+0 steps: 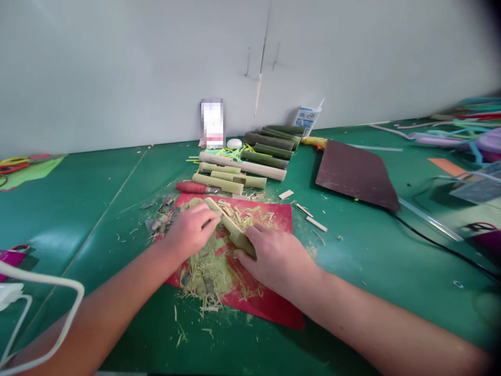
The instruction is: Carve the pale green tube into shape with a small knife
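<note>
Green tabletop (pixel 352 245), shavings (pixel 207 277) on red sheet (pixel 266 305), right hand (pixel 276 255) closed around bamboo (pixel 235 235), left hand (pixel 191 228) curled, hold unclear

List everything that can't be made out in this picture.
In the head view:
- Near end of the bamboo tube: hidden by the right hand.
- Whether the left hand pinches anything: the hand itself covers it.
- Phone screen: blurred.
- Small print on the white-and-blue container: too small.
- Purple thing: cut off by the picture's right edge.
</note>
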Tool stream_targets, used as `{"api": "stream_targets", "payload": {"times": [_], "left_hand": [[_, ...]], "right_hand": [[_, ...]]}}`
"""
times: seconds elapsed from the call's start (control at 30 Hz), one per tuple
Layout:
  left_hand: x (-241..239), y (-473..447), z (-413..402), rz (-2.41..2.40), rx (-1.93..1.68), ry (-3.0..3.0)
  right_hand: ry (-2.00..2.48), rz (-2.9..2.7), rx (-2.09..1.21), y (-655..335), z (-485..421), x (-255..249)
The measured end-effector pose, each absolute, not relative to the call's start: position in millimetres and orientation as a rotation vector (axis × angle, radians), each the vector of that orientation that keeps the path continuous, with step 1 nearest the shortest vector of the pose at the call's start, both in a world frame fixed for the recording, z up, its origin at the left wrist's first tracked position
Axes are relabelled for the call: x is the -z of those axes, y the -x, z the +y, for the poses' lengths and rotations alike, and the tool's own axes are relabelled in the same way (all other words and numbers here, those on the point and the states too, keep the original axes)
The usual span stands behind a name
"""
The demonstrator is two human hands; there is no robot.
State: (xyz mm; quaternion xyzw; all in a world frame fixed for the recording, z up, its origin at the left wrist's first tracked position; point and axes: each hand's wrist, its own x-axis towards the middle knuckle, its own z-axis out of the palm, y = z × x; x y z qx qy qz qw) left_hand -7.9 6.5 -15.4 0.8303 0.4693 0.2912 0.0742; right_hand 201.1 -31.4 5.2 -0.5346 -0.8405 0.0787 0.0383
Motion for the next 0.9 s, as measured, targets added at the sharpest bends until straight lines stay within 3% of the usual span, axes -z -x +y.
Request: {"api": "stream_targets", "payload": {"times": [0.23,0.4,0.9], "left_hand": [[5,-2,-4,1.419,-1.042,-1.787],[-4,-16,-19,1.153,-1.041,-1.32],[-6,-32,-34,1.214,-0.978,-1.472]], "right_hand": [[1.529,-2.458,-0.185,-203,-31,-8],[1.23,-2.207,-0.255,-206,-29,-10],[1.095,-2.07,-0.434,-206,-28,-6]]}}
